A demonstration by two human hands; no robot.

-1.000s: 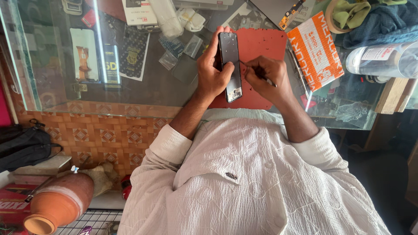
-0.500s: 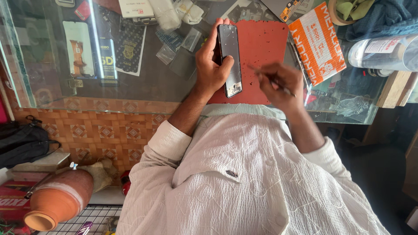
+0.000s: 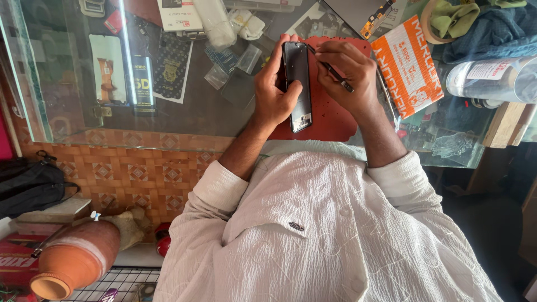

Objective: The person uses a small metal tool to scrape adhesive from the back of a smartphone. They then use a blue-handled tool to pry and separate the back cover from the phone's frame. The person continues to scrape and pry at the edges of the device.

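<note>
Phone held upright-lengthwise above the red mat on the glass bench, dark face toward the camera. Left hand wraps its long edges, thumb across the lower front, fingers behind. Right hand closes narrowly on a thin dark tool, its tip at the phone's top corner. Judgement: the phone is light, stiff and slick, probably fragile on its glass face; hold by the side rails, not the face. The tool is slender and light, best pinched near its tip. Room is tight: an orange box lies just right of the mat, a clear bottle farther right, small plastic bags to the left. Bench edge runs close under the wrists.
</note>
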